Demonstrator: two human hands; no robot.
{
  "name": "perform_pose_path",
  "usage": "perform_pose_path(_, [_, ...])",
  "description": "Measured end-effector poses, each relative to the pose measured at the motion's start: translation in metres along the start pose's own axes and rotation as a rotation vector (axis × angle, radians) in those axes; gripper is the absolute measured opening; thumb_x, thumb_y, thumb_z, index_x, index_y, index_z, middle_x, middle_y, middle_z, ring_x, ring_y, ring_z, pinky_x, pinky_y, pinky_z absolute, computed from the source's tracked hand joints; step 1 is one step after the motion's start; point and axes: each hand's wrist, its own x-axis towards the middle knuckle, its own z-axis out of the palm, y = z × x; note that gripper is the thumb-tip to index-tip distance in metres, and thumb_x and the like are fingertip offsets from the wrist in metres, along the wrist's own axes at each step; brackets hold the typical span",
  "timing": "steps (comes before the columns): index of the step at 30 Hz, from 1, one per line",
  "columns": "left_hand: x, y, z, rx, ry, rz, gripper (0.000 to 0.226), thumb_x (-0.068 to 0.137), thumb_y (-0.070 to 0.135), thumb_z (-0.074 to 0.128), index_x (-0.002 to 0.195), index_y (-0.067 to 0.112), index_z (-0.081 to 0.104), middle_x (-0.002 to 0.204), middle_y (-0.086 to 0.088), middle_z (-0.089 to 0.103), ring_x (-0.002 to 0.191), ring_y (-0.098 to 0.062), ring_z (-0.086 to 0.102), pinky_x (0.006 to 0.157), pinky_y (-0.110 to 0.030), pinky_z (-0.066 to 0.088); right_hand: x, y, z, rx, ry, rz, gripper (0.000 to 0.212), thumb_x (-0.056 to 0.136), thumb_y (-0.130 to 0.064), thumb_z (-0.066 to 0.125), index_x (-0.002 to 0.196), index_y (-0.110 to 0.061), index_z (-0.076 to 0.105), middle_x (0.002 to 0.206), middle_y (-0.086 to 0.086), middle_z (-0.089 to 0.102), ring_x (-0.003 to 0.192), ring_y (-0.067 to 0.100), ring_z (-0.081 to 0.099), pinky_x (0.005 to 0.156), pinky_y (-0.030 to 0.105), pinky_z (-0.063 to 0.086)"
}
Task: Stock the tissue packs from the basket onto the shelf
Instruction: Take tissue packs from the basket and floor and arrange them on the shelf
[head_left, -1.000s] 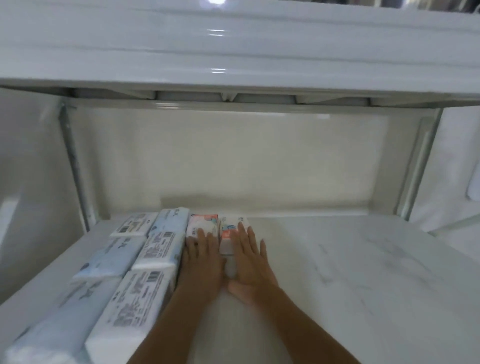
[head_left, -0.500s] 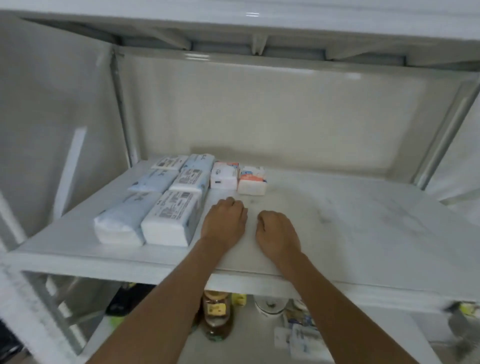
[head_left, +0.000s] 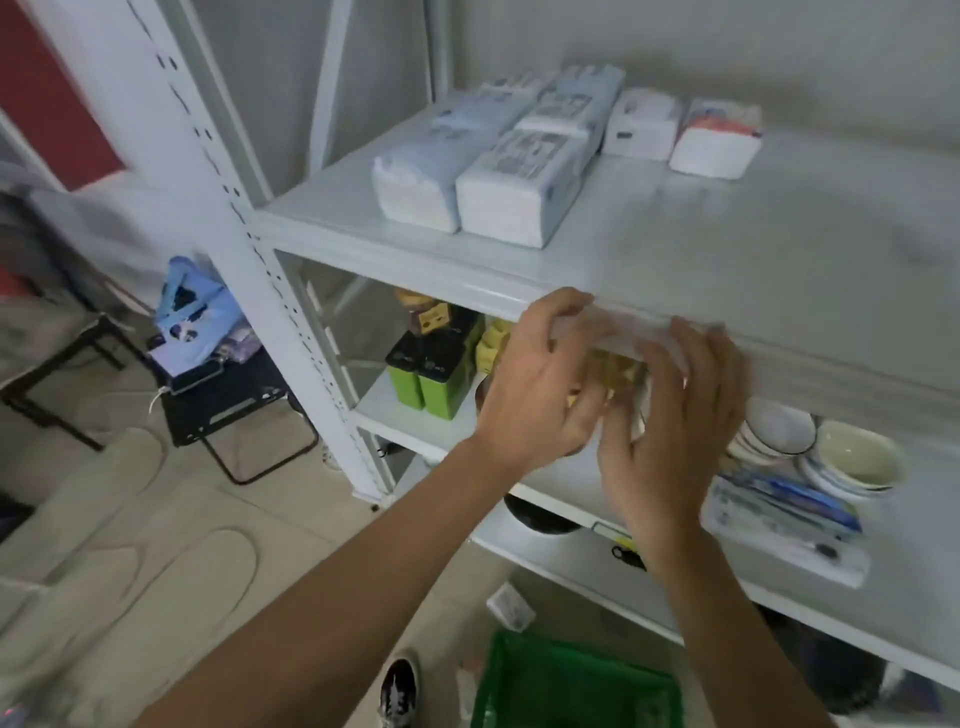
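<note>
White and pale-blue tissue packs (head_left: 514, 156) lie rowed on the shelf (head_left: 779, 244); green basket (head_left: 576, 691) below.

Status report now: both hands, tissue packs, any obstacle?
Left hand, right hand open, empty, below shelf edge. Tissue packs shelved. Basket below. Nothing blocking.

My right hand (head_left: 670, 415) and left hand (head_left: 540, 379) smear with motion blur — whether either grips anything, I cannot tell. The green basket (head_left: 571, 691) is cut off by the bottom edge — contents unreadable.

Soft, even indoor light, no glare; motion blur smears everything, and wide-angle distortion bends the edges.
</note>
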Motion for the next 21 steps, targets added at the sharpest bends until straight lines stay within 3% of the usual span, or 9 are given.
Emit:
perform_pose_path(3, [-0.074, -0.027, -0.007, 0.064, -0.135, -0.089, 0.032, 0.087, 0.003, 0.061, 0.118, 0.003, 0.063, 0.126, -0.023, 0.054, 0.115, -0.037, 0.057, 0.093, -0.05, 0.051, -0.08, -0.001, 0.002, 0.034, -0.216, 0.099, 0.037, 0.081, -0.007, 0.065, 0.117, -0.003, 0.069, 0.132, 0.021, 0.063, 0.126, 0.041, 0.054, 0.113, 0.062, 0.036])
perform_pose_path(6, [-0.152, -0.062, -0.02, 0.111, -0.368, -0.337, 0.035, 0.087, 0.006, 0.064, 0.122, 0.007, 0.064, 0.129, -0.02, 0.054, 0.117, -0.033, 0.056, 0.095, -0.049, 0.052, -0.164, 0.003, 0.001, -0.039, -0.571, 0.266, 0.042, 0.075, -0.008, 0.062, 0.116, -0.004, 0.069, 0.128, 0.018, 0.065, 0.119, 0.042, 0.058, 0.107, 0.059, 0.042])
perform_pose_path(10, [-0.245, -0.112, -0.036, 0.172, -0.636, -0.586, 0.036, 0.092, 0.017, 0.061, 0.129, 0.016, 0.06, 0.133, -0.008, 0.05, 0.12, -0.028, 0.056, 0.101, -0.051, 0.05, -0.255, -0.005, 0.009, -0.153, -0.87, 0.571, 0.044, 0.077, -0.008, 0.066, 0.12, -0.011, 0.066, 0.123, 0.014, 0.065, 0.115, 0.038, 0.057, 0.101, 0.053, 0.043])
perform_pose_path(13, [-0.31, -0.146, -0.04, 0.202, -0.823, -0.731, 0.038, 0.095, 0.023, 0.059, 0.132, 0.022, 0.057, 0.138, -0.004, 0.047, 0.124, -0.028, 0.055, 0.106, -0.044, 0.043, -0.31, -0.011, 0.04, -0.172, -1.116, 0.618, 0.041, 0.081, -0.009, 0.072, 0.121, -0.01, 0.065, 0.12, 0.015, 0.065, 0.115, 0.038, 0.057, 0.101, 0.052, 0.043])
perform_pose_path(17, [-0.395, -0.185, -0.026, 0.203, -1.044, -0.891, 0.042, 0.096, 0.029, 0.057, 0.137, 0.023, 0.052, 0.145, -0.007, 0.045, 0.131, -0.03, 0.049, 0.105, -0.046, 0.041, -0.371, 0.004, 0.095, -0.154, -1.436, 0.635, 0.035, 0.093, -0.021, 0.062, 0.127, -0.018, 0.067, 0.131, 0.006, 0.067, 0.124, 0.027, 0.059, 0.109, 0.042, 0.044])
perform_pose_path(21, [-0.474, -0.233, 0.012, 0.169, -1.246, -0.997, 0.045, 0.099, 0.037, 0.052, 0.142, 0.024, 0.047, 0.148, -0.007, 0.045, 0.134, -0.03, 0.047, 0.107, -0.048, 0.04, -0.43, 0.04, 0.159, -0.12, -1.667, 0.781, 0.021, 0.097, -0.023, 0.056, 0.11, -0.015, 0.069, 0.11, 0.009, 0.072, 0.109, 0.032, 0.068, 0.095, 0.042, 0.053])
